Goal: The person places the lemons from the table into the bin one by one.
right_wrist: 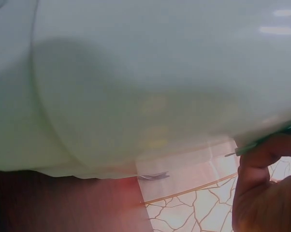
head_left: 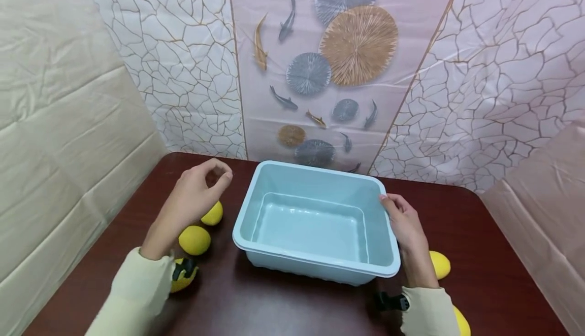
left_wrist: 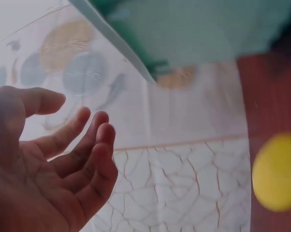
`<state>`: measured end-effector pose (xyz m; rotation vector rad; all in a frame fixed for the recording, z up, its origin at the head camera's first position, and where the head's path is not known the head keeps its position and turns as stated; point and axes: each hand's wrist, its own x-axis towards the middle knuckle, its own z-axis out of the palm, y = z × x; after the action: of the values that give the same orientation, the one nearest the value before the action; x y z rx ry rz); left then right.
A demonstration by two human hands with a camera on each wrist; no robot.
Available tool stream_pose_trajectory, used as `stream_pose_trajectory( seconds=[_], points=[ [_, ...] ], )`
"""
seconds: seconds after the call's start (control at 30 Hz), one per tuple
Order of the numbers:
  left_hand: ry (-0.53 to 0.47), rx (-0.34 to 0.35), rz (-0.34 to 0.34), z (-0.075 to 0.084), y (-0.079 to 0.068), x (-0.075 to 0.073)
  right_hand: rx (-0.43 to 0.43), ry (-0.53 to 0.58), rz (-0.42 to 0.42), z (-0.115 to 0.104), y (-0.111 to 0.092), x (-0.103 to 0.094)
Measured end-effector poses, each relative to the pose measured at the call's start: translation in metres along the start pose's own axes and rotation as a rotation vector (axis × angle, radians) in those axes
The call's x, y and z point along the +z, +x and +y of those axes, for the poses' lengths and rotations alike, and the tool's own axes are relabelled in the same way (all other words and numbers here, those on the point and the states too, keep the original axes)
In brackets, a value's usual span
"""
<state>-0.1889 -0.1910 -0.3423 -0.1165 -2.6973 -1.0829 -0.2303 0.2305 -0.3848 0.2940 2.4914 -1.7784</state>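
A light blue plastic basin, rectangular with a rolled rim, sits over the middle of the dark red table, tilted slightly in the head view. My right hand grips its right rim, thumb on the inner side and fingers outside. In the right wrist view the basin's pale wall fills most of the picture, and the right hand shows at the rim. Left of the basin, my left hand hovers with loosely bent fingers and nothing in it. The left wrist view shows that hand's palm apart from the basin.
Several yellow lemons lie at the left, among them one lemon below the left wrist. Two more, a lemon and a lemon, lie beside the right forearm. Patterned cloth hangs behind the table.
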Motion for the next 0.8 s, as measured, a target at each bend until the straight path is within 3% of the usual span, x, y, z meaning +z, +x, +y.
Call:
stream_pose_trajectory(
  seconds=[0.3,0.57,0.8],
  points=[
    [0.217,0.059,-0.200,-0.041,0.010,-0.008,-0.019,-0.032,-0.021,0.001,-0.001,-0.001],
    [0.305,0.062,-0.476,-0.069,0.021,0.008,-0.006,-0.074,-0.010,0.000,-0.004,-0.006],
    [0.329,0.077,-0.553,-0.081,0.023,0.018,-0.027,-0.078,-0.002,0.000,-0.005,-0.003]
  ],
)
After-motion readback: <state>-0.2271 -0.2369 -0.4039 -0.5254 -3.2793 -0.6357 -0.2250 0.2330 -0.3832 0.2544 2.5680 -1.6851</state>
